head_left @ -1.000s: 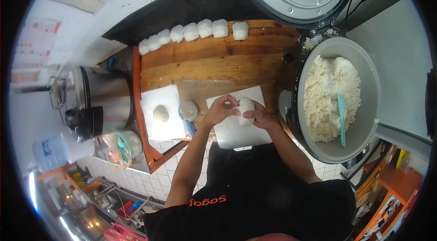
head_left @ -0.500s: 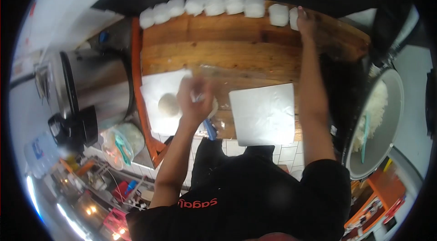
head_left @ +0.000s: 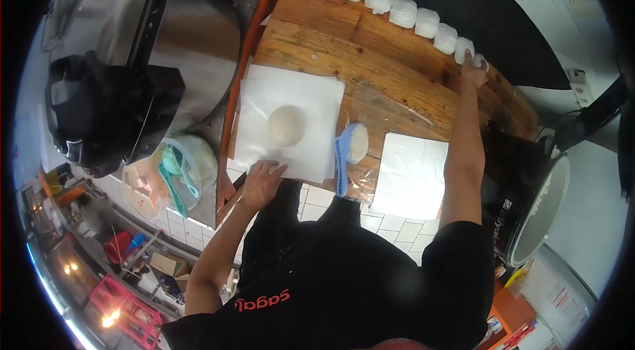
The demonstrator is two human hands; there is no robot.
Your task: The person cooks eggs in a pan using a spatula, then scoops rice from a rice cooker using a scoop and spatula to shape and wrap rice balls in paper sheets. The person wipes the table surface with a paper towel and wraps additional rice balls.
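— Right hand?
— My right hand (head_left: 474,74) is at the upper right of the frame, arm stretched out. Fingers partly closed around the end bundle (head_left: 482,63), which is partly hidden by them. One finger lies against the next of the wrapped bundles (head_left: 403,12).

— Layout of those?
— White, squarish, nine counting mine. Curved row along the far side of the wooden table (head_left: 317,33), from upper centre down to the right. Most sit close together.

— Left hand?
— My left hand (head_left: 263,185) is left of centre, palm down, fingers loosely spread and slightly bent. Fingertips at the near edge of the paper stack (head_left: 254,102). No hold on anything that I can see; whether the tips press the paper, I cannot tell.

— On that paper?
— One rounded pale mound (head_left: 285,125), near the middle.

— Between the papers?
— A blue scoop (head_left: 341,166), cup filled with white grains, handle towards me. To its right, the single sheet (head_left: 411,175), lying flat.

— Edges of the frame?
— Open rice pot (head_left: 544,214) at lower right, tilted in view. Clear tub (head_left: 198,168) with teal utensils (head_left: 173,181) at left.
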